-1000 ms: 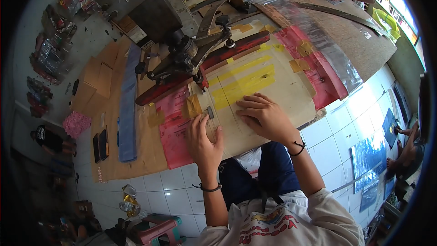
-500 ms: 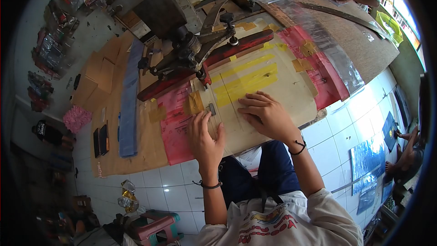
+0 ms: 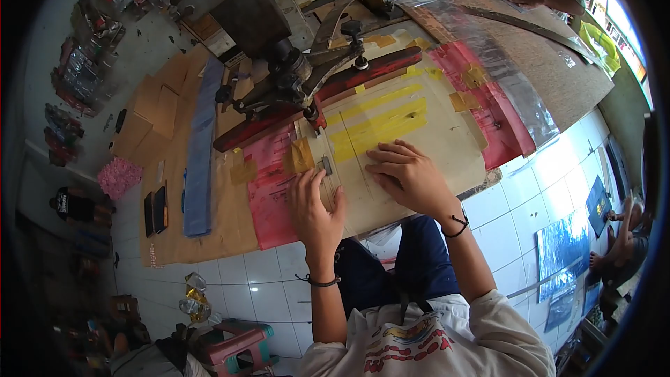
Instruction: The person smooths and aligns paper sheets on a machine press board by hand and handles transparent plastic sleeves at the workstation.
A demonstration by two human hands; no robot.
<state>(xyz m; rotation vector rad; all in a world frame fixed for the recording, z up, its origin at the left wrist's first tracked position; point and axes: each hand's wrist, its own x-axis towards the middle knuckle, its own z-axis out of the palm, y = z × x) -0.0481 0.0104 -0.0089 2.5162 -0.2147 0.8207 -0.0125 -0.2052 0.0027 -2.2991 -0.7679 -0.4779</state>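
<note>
My left hand [image 3: 317,213] lies on the near left part of a beige board [image 3: 450,146], fingers stretched out, close to a small grey metal piece [image 3: 326,165]. On the same board rests my right hand [image 3: 413,178], palm down with its fingers slightly bent, just below a patch of yellow tape [image 3: 380,122]. Thin clear film seems to cover the board between the hands; its edges are hard to make out. Beyond the fingers, a machine's long red bar [image 3: 391,64] spans the board, carried by a dark metal arm [image 3: 286,63] with black knobs.
Red sheets [image 3: 269,202] with brown tape flank the board. Leftward are a bluish plastic strip [image 3: 200,167], a dark phone-like object [image 3: 160,211] and a cardboard box [image 3: 148,115]. Another person's arm [image 3: 551,0] reaches over the far table. A stool [image 3: 241,345] stands below.
Both hands stay in the same place on the board. The camera view has shifted very slightly, and a person low at the right edge has changed posture.
</note>
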